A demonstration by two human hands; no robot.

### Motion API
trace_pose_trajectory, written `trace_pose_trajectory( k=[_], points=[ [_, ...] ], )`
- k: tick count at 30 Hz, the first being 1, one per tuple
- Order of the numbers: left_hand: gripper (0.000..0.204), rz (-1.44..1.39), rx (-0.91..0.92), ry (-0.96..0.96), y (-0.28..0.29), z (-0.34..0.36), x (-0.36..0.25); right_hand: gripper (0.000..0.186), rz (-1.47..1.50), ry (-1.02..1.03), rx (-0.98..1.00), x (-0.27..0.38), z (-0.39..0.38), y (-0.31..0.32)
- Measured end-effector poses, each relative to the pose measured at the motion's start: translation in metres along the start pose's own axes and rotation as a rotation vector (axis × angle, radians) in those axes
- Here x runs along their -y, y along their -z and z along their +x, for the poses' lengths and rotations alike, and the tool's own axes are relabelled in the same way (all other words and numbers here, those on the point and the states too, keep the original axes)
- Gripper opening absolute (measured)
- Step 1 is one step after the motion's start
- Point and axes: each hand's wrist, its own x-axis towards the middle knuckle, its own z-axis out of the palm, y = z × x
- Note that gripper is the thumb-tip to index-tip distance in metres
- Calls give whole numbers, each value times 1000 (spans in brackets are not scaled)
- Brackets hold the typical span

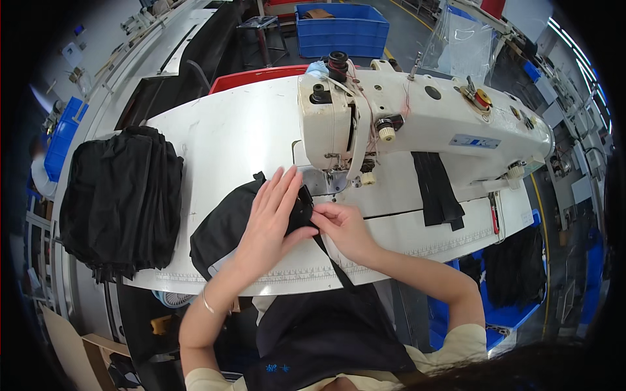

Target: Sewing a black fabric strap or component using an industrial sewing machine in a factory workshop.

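A black fabric piece (222, 225) lies on the white table in front of the sewing machine's needle area (336, 179). My left hand (268, 218) rests flat on it, fingers stretched out toward the needle. Beside those fingers, a small glossy black piece (304, 196) sits at the fabric's edge; its kind is unclear. My right hand (345, 229) pinches the fabric's right edge between thumb and fingers, close to my left thumb. From there a narrow black strap (334, 264) trails over the table's front edge. The fabric beneath my left palm is hidden.
A stack of black fabric pieces (120, 195) stands on the left. Black strips (438, 189) lie under the machine's arm (430, 124). To their right is a red-handled tool (494, 216). A ruler strip (417, 251) runs along the front edge. Beyond the table sits a blue bin (342, 36).
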Motion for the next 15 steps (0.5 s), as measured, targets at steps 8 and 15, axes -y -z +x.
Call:
trace_pose_trajectory(
  k=[8,15],
  points=[
    [19,-778,324,372,-20,24,40,21,204,-271,210,33,-24,28],
    [21,-718,251,357,-33,29,47,34,-1296,1075,335,18,-19,37]
  ],
)
